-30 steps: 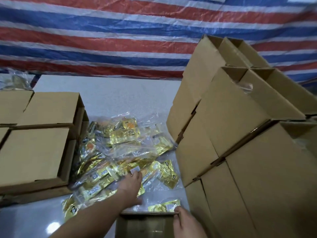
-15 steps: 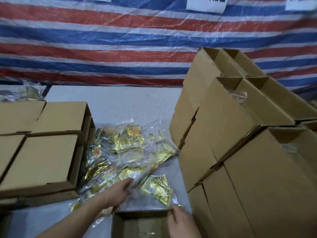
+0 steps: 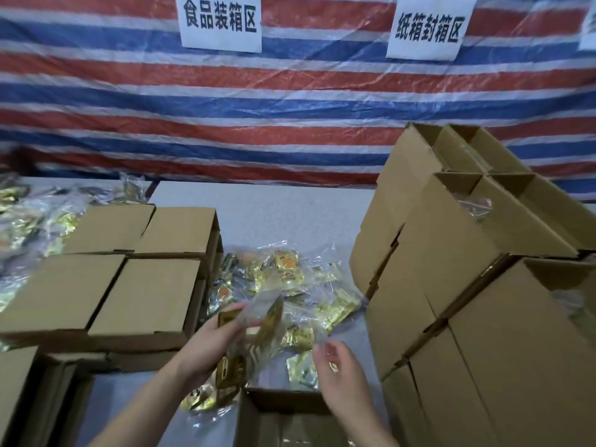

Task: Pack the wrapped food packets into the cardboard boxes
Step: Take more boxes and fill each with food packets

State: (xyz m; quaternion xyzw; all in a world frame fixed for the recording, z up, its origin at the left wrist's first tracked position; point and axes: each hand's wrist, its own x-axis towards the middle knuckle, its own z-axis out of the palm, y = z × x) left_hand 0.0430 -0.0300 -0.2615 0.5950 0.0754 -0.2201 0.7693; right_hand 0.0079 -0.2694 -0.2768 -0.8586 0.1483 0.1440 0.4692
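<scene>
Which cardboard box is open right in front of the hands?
The open box at the bottom edge, just below both hands; the left boxes show closed tops.

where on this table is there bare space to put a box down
The widest bare patch of table lies at the back, between the closed flat boxes on the left and the tall stack of open boxes on the right, beyond the packet pile. A narrower strip runs left of the open box near the hands. The middle is crowded with packets.
</scene>
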